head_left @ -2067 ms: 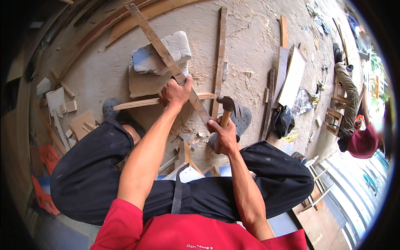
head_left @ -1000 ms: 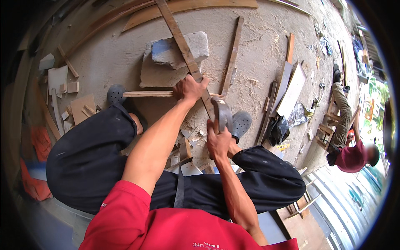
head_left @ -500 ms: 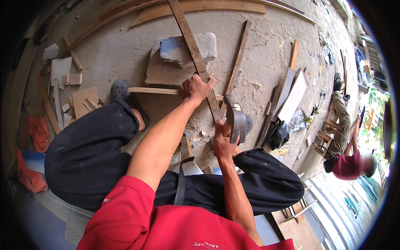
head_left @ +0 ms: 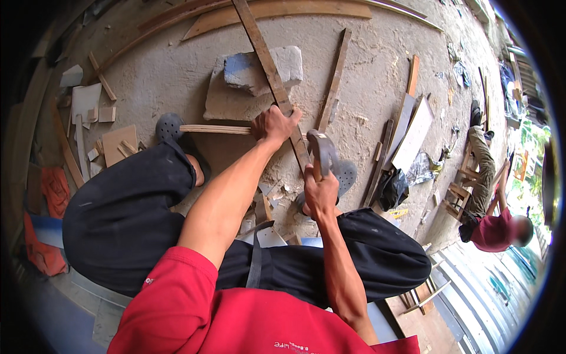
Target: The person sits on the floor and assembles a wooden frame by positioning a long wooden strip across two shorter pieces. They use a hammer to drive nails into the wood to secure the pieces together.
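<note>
— Where your fingers close, what do they hold?

— My left hand [head_left: 272, 124] is curled firmly around a long, narrow wooden strip [head_left: 259, 44]. My right hand [head_left: 322, 192] is closed about the handle of a hammer [head_left: 323, 152], whose dark head stands just beyond the fist; the strip's near end reaches these fingers, though I cannot tell whether they grip it too.

— And how does the strip lie?

— Slantwise: from my right hand, past my left, and across a white block [head_left: 289, 65] with a blue patch, itself set upon a flatter slab [head_left: 224, 103]. A pale layered board [head_left: 215, 128] runs crosswise from beside my left clog [head_left: 170, 127] to behind my left hand.

— Is any lettering visible?

— Small white print crosses the chest of my red shirt [head_left: 259, 321], with a little more on its left sleeve.

— And farther out?

— A second strip [head_left: 335, 79] on the floor; a black plastic bag [head_left: 393, 190] to the right; orange cloth [head_left: 54, 192] at left; a co-worker [head_left: 490, 234] in maroon, far right.
</note>
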`<state>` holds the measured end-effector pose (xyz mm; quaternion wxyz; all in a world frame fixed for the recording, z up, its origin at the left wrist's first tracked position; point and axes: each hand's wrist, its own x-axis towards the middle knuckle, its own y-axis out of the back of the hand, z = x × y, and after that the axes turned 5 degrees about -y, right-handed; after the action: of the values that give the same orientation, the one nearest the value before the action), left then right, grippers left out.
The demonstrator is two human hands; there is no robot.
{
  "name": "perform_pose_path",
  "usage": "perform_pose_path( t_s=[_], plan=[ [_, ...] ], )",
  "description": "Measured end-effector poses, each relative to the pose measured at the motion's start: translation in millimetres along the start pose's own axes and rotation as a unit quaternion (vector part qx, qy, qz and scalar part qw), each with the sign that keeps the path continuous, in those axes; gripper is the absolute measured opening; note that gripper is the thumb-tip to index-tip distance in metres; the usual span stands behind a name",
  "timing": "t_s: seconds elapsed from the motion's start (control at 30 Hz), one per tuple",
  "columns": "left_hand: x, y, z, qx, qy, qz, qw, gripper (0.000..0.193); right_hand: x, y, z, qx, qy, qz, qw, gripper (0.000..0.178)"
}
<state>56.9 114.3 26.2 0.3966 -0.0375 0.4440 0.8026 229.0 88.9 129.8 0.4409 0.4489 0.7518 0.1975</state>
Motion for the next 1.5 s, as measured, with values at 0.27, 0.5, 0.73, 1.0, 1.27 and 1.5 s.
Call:
perform_pose_path(
  t_s=[0.27, 0.5, 0.73, 1.0, 1.27, 1.5],
  plan=[
    [-2, 5, 5, -0.006, 0.013, -0.007, 1.000, 0.065, -6, 19, 21, -0.003, 0.180, 0.023, 0.983, 0.018],
    [-3, 8, 7, 0.011, 0.026, 0.000, 1.000, 0.065, 28, 62, 38, -0.253, 0.356, -0.123, 0.891, 0.024],
    [-4, 1, 3, 0.028, 0.014, 0.019, 0.999, 0.065, 63, 66, 48, -0.256, 0.390, -0.065, 0.882, 0.012],
    [-2, 4, 6, 0.023, 0.008, 0.018, 1.000, 0.061, 66, 58, 36, -0.274, 0.406, -0.086, 0.867, 0.009],
    [3, -2, 3, 0.028, -0.006, 0.037, 0.999, 0.059, 67, 58, 35, -0.287, 0.412, -0.069, 0.862, 0.010],
    [0, 4, 10, 0.019, 0.006, 0.020, 1.000, 0.060, 57, 53, 40, -0.297, 0.372, -0.055, 0.878, 0.010]
  ],
)
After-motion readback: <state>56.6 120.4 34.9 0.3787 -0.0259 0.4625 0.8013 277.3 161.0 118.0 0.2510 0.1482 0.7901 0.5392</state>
